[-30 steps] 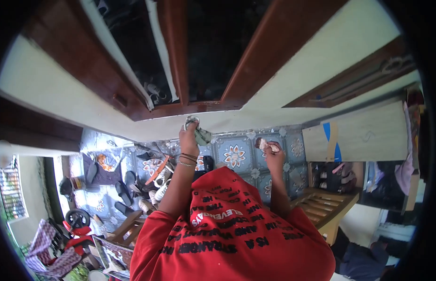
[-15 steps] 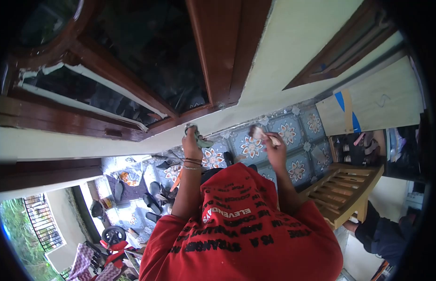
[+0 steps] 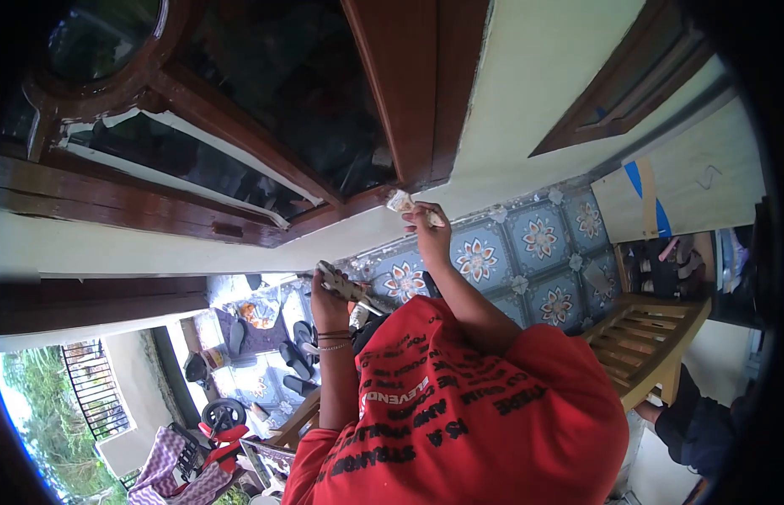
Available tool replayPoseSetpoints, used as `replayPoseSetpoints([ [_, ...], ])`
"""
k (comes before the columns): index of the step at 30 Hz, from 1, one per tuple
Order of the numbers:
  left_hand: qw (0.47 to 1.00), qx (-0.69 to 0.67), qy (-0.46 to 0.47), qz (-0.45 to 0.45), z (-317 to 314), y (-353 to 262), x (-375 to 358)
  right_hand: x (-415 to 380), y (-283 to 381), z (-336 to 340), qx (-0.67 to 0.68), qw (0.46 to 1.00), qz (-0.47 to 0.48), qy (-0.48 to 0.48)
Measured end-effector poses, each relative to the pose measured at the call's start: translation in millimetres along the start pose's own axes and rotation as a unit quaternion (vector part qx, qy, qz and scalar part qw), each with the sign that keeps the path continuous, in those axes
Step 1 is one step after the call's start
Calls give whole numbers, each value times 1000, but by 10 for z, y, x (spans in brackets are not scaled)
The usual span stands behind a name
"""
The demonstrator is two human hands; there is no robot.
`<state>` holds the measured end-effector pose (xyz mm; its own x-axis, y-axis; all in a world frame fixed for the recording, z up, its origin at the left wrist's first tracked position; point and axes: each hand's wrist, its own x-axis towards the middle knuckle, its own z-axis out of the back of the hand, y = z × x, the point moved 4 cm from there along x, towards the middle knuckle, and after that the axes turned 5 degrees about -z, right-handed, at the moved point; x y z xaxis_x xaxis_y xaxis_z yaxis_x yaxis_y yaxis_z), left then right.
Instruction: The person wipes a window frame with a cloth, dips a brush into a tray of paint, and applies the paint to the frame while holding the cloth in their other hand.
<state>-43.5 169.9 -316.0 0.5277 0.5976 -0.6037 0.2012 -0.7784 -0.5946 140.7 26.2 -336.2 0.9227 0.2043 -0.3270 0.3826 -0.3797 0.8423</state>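
Note:
My right hand (image 3: 429, 229) is closed around a paintbrush (image 3: 400, 202), its pale ferrule pointing up and left. The bristles overlap the lower corner of the brown wooden window frame (image 3: 416, 118), just above the cream wall (image 3: 501, 118). Lower and to the left, my left hand (image 3: 326, 308) grips a crumpled pale greenish rag (image 3: 341, 284), partly hidden by the fingers. White masking strips (image 3: 202, 143) edge a narrow dark pane of the window.
Blue floor tiles (image 3: 539, 238) with flower patterns run along the wall. A wooden bench (image 3: 645, 337) stands at right, with another person (image 3: 699, 421) beyond it. Several sandals (image 3: 295, 358) lie at lower left near a red wheeled vehicle (image 3: 228, 442).
My right hand has moved up and left, bringing the paintbrush from over the tiles to the window frame's corner. My left hand has shifted lower and slightly left with the rag.

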Motion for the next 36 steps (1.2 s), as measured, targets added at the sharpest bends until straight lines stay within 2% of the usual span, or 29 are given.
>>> replayPoseSetpoints([
  [1,999,8,51,-3,44,-30,-16,-35,-65,-55,-2,1000,2,26],
  [4,999,-1,3,-44,227,-37,68,-116,-184,-168,-11,998,7,61],
  [8,1000,19,8,-14,69,2,-17,-11,-7,-5,25,1000,2,-16],
  [9,999,23,-1,-31,-18,18,-28,5,18,91,24,999,0,-30],
  [10,995,48,51,-74,-24,68,43,-4,64,167,21,999,-3,-43],
  [13,967,194,60,-157,-326,179,85,-68,161,472,-8,998,1,-66],
  [17,956,226,91,-162,-737,463,318,-221,289,842,-25,995,-1,-95],
  [20,953,256,118,-115,-942,679,583,-253,384,1085,-25,991,-1,-128],
  [23,947,257,64,-180,-1120,731,688,-273,541,1280,-36,986,10,-161],
  [26,959,232,55,-155,-1195,785,815,-266,653,1402,-49,982,19,-181],
  [27,968,207,80,-117,-1157,810,896,-272,691,1425,-50,981,20,-188],
  [28,968,209,82,-114,-1200,792,862,-269,705,1460,-49,980,21,-192],
  [30,980,182,25,-71,-1295,705,705,-248,710,1507,-57,981,-3,-187],
  [31,990,129,49,-23,-1299,696,635,-250,732,1496,-57,981,-4,-185],
  [32,990,128,46,-25,-1271,667,588,-259,746,1461,-65,984,-7,-166],
  [34,989,109,75,70,-1204,705,500,-267,748,1359,-73,987,-16,-144],
  [36,984,121,87,100,-1071,724,470,-274,725,1140,-134,989,-1,-68],
])
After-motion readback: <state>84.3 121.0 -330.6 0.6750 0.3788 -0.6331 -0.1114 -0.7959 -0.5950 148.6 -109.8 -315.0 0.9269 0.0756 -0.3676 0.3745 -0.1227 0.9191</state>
